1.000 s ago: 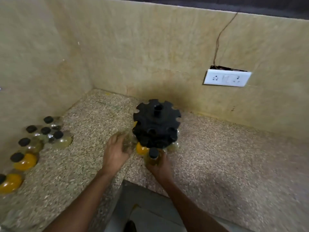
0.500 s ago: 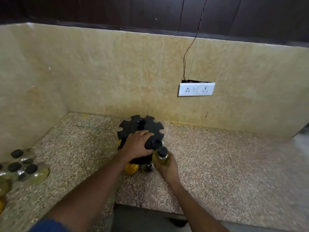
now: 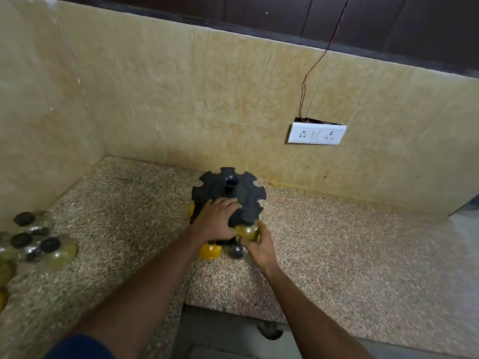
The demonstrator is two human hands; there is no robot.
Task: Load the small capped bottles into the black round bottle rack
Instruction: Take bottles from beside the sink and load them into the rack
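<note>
The left hand (image 3: 217,224) presses flat on the black round notched plastic rack (image 3: 229,193), steadying it; the right hand (image 3: 256,246) grips a small black-capped yellowish bottle (image 3: 247,229) at the rack's near notch.

Both arms extended forward, hands meeting at the rack.

The left arm enters from the lower left, forearm bare, with a dark blue sleeve edge visible at the bottom of the view. The left hand (image 3: 216,220) lies palm down on the near top of the black round bottle rack (image 3: 234,189), fingers spread and bent over its upper plate. The right arm enters from the lower right, forearm bare, angled up and inward. The right hand (image 3: 256,246) grips a small capped bottle (image 3: 247,228) from below and from the side, fingers curled round the body, cap pointing up at the near rim of the rack. The two hands sit just beside each other.
</note>
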